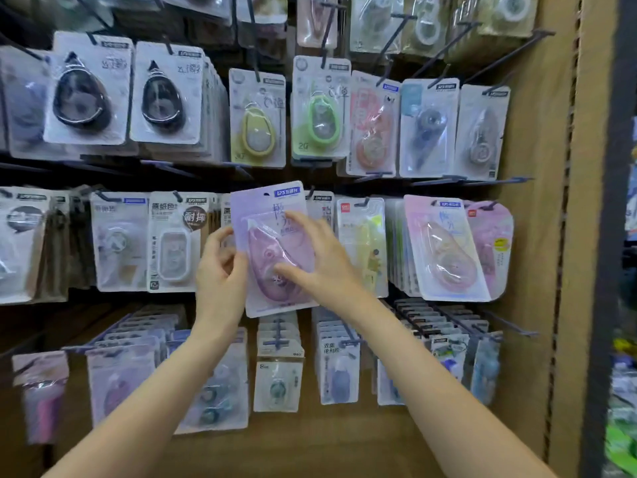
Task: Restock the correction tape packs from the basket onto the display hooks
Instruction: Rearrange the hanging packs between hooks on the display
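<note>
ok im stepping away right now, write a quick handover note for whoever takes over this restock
Left hand: grips the left edge of the purple correction tape pack.
Right hand: fingers spread flat on the pack's front, steadying it.
Pack: held up in front of the middle row of display hooks, tilted, not plainly on a hook yet.
Done: the rows already carry many packs.
Left: thread this pack's hang hole onto a hook. The basket is out of view, so remaining stock is unknown.
</note>
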The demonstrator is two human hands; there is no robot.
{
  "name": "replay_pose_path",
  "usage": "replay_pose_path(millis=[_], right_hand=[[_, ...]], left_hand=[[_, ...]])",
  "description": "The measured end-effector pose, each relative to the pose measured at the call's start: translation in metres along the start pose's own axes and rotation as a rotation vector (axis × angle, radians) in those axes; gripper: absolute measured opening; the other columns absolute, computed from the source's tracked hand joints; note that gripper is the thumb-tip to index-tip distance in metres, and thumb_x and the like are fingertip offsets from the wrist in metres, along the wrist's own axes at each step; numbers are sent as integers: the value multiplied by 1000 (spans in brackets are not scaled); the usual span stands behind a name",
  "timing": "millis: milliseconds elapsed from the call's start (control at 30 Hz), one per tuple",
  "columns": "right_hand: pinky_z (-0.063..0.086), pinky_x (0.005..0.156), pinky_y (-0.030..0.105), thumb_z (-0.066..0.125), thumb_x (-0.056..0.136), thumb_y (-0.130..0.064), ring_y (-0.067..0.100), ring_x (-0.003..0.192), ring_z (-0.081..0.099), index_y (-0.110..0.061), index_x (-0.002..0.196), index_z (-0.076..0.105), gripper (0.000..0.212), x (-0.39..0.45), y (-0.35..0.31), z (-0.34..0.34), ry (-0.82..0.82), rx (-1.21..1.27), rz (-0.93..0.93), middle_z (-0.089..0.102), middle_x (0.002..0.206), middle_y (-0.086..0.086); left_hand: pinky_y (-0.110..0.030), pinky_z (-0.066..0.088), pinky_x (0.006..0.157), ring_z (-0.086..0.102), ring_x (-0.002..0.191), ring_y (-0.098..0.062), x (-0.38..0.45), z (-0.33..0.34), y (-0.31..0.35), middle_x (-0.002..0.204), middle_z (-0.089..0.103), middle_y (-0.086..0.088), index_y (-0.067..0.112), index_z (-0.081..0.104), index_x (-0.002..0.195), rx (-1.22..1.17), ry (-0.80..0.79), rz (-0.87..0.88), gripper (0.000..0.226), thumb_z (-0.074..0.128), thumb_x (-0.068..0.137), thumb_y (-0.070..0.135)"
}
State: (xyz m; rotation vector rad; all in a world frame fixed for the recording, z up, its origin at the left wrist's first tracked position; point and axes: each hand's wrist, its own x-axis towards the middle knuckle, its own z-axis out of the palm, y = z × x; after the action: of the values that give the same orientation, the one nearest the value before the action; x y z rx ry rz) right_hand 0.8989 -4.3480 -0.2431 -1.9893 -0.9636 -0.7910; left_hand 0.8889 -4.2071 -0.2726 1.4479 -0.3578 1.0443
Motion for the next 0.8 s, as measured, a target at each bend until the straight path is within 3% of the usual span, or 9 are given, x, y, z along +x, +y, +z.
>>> replay_pose_path(millis=[133, 233, 333, 433, 533, 600, 667, 767, 800], right_hand=[[23, 86, 8, 69, 83, -15, 15, 124, 37, -20, 144, 33, 70, 20, -8, 29, -8, 94, 67, 39, 132, 7], [30, 90, 7, 68, 83, -12, 4, 118, 42, -22, 139, 39, 64, 16, -10, 29, 71, 225, 58, 43, 129, 1], [28, 88, -5, 68, 83, -9, -15, 106, 40, -23, 135, 44, 59, 5, -4, 17, 177, 293, 45, 45, 125, -8], [25, 86, -8, 67, 84, -10, -6, 111, 40, -27, 133, 45, 56, -6, 6, 5, 209, 225, 89, 45, 128, -7], [23, 89, -7, 66, 85, -11, -3, 118, 38, -29, 131, 45, 54, -13, 12, -3, 211, 180, 116, 45, 130, -10], [23, 91, -6, 66, 85, -11, -1, 121, 38, -34, 128, 43, 54, -17, 13, -8, 182, 162, 117, 45, 131, -10], [23, 91, -6, 66, 85, -11, 0, 120, 39, -36, 126, 41, 54, -19, 14, -13, 165, 129, 99, 45, 131, -8], [28, 95, 2, 66, 85, -10, 1, 121, 40, -35, 126, 42, 55, -19, 15, -19, 182, 131, 104, 45, 130, -10], [30, 99, 10, 67, 84, -10, 2, 122, 41, -35, 127, 42, 55, -18, 16, -20, 188, 148, 108, 45, 130, -11]], left_hand=[[-22, 42, 71, 54, 70, -8, 17, -30, -9, 79, 59, 2, 26, 42, 132, 101, -7, -43, 47, 41, 92, 1], [-28, 49, 70, 62, 73, -12, 25, -42, -11, 86, 66, 2, 27, 49, 126, 10, -31, -91, 33, 42, 97, 11], [-38, 47, 96, 61, 107, -19, 27, -47, -12, 118, 64, 0, 25, 53, 123, 183, -139, -37, 31, 42, 96, 14], [-23, 31, 102, 44, 123, -14, 33, -33, -15, 135, 45, 4, 12, 33, 141, 514, -258, -37, 47, 39, 95, 6], [-38, 32, 109, 37, 133, -27, 43, -12, -13, 147, 36, -11, 8, 11, 148, 434, -224, -229, 59, 39, 95, 9], [-41, 36, 105, 41, 130, -30, 47, -5, -13, 144, 40, -14, 6, 14, 147, 373, -145, -323, 56, 40, 97, 13], [-44, 44, 98, 52, 119, -30, 48, -3, -15, 130, 53, -13, 6, 34, 136, 352, -88, -290, 42, 44, 96, 15], [-46, 50, 89, 60, 100, -26, 39, -5, -11, 100, 63, -4, 17, 55, 98, 280, -63, -176, 8, 48, 95, 16], [-46, 51, 88, 61, 97, -24, 36, -7, -9, 94, 62, 0, 23, 54, 89, 228, -65, -176, 12, 47, 95, 15]])
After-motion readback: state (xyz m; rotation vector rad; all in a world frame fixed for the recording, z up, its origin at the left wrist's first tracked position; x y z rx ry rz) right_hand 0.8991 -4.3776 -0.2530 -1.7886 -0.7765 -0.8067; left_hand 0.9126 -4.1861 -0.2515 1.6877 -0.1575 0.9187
